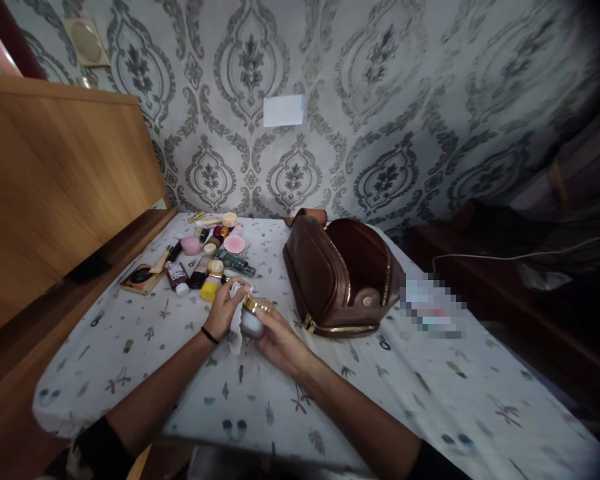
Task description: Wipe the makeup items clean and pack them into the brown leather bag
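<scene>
My right hand [283, 343] grips a small pale cosmetic jar [251, 323] with a gold-rimmed lid, tilted above the table. My left hand [221, 310], with a dark band at the wrist, pinches a crumpled white tissue [236, 338] against the jar's left side. Just beyond my left hand stands a yellow container [209, 289], among a cluster of cosmetics that includes a dark green tube [235, 262] and a pink round compact [234, 245]. Right of my hands, a brown cosmetic bag [313, 273] lies unzipped, its dark inside showing.
A patterned white cloth [190, 387] covers the table. At the left table edge rises a wooden cabinet panel [60, 193]; near it lies a gold-edged palette [143, 277]. A blurred-out flat item [433, 307] rests right of the bag. A white cable [510, 253] runs along the right side.
</scene>
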Demonstrator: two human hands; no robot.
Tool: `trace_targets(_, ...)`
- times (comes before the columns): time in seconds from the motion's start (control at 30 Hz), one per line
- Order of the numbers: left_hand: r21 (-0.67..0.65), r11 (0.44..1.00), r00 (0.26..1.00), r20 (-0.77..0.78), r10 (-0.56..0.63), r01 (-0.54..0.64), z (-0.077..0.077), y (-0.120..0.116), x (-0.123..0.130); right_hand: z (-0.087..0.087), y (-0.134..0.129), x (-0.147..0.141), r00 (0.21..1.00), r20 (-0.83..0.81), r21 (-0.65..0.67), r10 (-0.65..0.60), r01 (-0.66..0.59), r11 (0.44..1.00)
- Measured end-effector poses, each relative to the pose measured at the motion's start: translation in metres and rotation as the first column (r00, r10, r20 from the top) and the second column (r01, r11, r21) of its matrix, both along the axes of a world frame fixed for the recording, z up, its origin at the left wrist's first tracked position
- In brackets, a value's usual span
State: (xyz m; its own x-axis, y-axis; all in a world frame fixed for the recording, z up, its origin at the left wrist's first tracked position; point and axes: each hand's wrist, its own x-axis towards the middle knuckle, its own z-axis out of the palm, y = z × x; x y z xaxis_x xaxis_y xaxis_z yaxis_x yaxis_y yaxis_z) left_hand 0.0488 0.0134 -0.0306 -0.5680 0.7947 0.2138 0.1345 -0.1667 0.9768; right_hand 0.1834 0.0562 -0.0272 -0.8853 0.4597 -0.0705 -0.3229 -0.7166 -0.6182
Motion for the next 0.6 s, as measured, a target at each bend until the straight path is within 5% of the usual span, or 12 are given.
trace_targets(0.13,-0.015,1.0,1.0,-0.027,0.015,-0.015,0.0,0.0,0.007,-0.002,0.006,0.0,1.0,0.025,-0.104,-0.008,0.011,0.995)
trace_targets(0.23,-0.036,0.999,0.997,-0.069,0.018,-0.02,0.004,-0.003,0.012,0.001,0.007,0.0,0.999,0.024,-0.066,-0.037,0.038,0.997)
trace_targets(0.4,-0.051,0.999,1.0,0.017,0.015,-0.014,0.006,-0.004,0.016,0.004,0.006,0.003,0.986,-0.018,0.234,-0.164,0.164,0.958)
trace_targets(0.6,-0.076,0.987,0.893,0.441,-0.094,0.141,0.004,0.003,0.017,0.005,0.012,0.009,0.958,0.028,0.618,-0.286,0.208,0.758)
